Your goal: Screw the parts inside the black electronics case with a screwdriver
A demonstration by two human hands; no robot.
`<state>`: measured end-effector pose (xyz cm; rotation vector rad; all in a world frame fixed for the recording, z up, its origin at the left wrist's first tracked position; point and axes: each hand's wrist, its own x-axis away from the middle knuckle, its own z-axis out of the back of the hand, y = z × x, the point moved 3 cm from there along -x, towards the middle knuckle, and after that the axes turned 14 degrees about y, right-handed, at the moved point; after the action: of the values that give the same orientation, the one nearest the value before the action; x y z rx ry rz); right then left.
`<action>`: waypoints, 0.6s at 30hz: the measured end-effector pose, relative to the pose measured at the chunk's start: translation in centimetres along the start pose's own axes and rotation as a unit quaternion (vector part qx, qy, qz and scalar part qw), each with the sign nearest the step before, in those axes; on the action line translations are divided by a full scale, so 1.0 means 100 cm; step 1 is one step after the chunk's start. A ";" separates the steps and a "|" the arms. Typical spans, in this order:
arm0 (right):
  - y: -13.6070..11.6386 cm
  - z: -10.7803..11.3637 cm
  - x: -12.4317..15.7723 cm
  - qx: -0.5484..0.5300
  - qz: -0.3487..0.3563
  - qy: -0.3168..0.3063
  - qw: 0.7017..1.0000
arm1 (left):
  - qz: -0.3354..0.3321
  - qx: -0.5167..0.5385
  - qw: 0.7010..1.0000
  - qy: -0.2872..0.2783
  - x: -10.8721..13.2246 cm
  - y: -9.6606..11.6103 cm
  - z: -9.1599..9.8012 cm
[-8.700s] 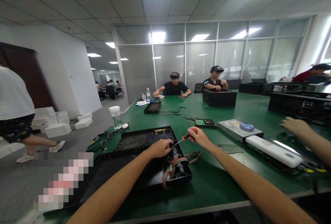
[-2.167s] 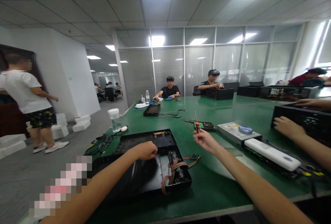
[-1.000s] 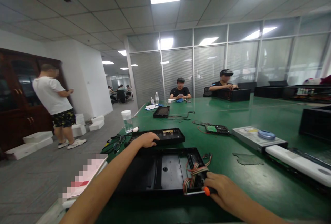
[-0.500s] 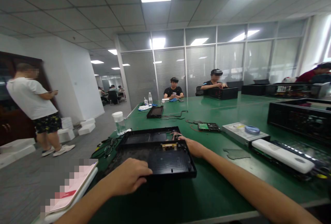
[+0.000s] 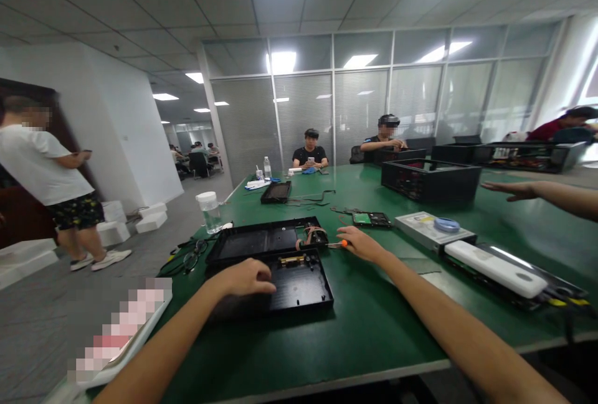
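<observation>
Centrally, over a green table [image 5: 374,329], a shallow rectangular black tray [image 5: 301,287] is in front of a second black tray [image 5: 255,243] with striped ribbon cables [image 5: 316,236]. The left hand [image 5: 245,277] curls over the nearer one, grip unclear; the right hand [image 5: 362,244] holds an orange-handled screwdriver [image 5: 344,243] beside the farther.

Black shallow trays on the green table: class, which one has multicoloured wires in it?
The middle tray, between the near tray by the left hand and the small far tray. Only it shows multicoloured wires, at its right end.
</observation>
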<state>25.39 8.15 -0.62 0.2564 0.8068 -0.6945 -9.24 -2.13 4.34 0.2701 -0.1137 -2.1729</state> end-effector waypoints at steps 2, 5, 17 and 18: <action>-0.005 -0.003 -0.002 -0.035 -0.007 -0.003 0.999 | -0.013 -0.027 0.994 0.101 -0.027 -0.011 0.000; -0.013 -0.005 -0.004 -0.063 -0.012 -0.011 0.998 | 0.014 -0.065 0.988 0.140 -0.053 -0.026 -0.016; -0.037 -0.001 -0.004 -0.111 -0.010 -0.017 0.994 | 0.122 -0.153 0.981 0.013 -0.043 -0.001 -0.013; -0.038 0.000 -0.005 -0.112 -0.010 -0.015 0.994 | 0.146 -0.173 0.974 -0.015 -0.045 0.006 -0.010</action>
<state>22.65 5.49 -0.08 0.0338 0.8512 -0.6199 -6.06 1.20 4.19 0.0182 0.1961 -1.8651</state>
